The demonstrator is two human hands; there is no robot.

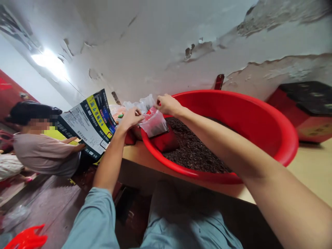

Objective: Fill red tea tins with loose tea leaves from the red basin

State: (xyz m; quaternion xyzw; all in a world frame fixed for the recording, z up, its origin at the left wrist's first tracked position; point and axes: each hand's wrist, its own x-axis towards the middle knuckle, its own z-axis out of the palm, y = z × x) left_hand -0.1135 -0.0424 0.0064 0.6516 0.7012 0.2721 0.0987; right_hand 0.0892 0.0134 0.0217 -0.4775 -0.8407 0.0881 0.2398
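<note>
A clear plastic bag [155,125] with a pinkish tint hangs over the left rim of a large red basin [259,121]. My left hand [131,119] is closed in a pinch on the bag's left edge. On the other side, my right hand [169,105] has its fingers pinched at the bag's upper right edge. Below the bag, a red box-like piece [168,141] rests in the basin; the bag partly covers it. Dark, small loose grains [199,152] fill the basin's bottom. More crumpled clear plastic [147,101] lies just behind my hands.
The basin stands on a pale tabletop [135,154] against a peeling wall [160,52]. A red box with a black top [306,110] is at the right. To the left, a person [46,152] sits near a large printed sheet [88,124]. A red plastic object [28,238] is at lower left.
</note>
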